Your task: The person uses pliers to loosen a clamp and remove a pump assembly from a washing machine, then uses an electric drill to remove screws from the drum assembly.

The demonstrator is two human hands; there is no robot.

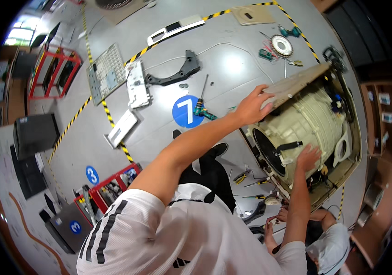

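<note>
My left hand [254, 104] has its fingers curled over the near edge of a beige panel [297, 82], which is raised at an angle over an opened appliance casing [356, 140]. My right hand [308, 158] rests on the cream plastic drum tub [314, 121] inside, fingers apart, just right of a short black cylindrical part [288, 146]. The tub's dark round opening [264, 146] faces left, toward me. Wires and small fittings show along the casing's rim.
Screwdrivers [255, 183], a green drill [202, 110], removed panels [106, 71] and a black bracket [173, 73] lie on the floor. Red tool carts [49, 73] stand left, wooden shelves [375, 123] right. A co-worker [329, 247] crouches at lower right, hands near the casing.
</note>
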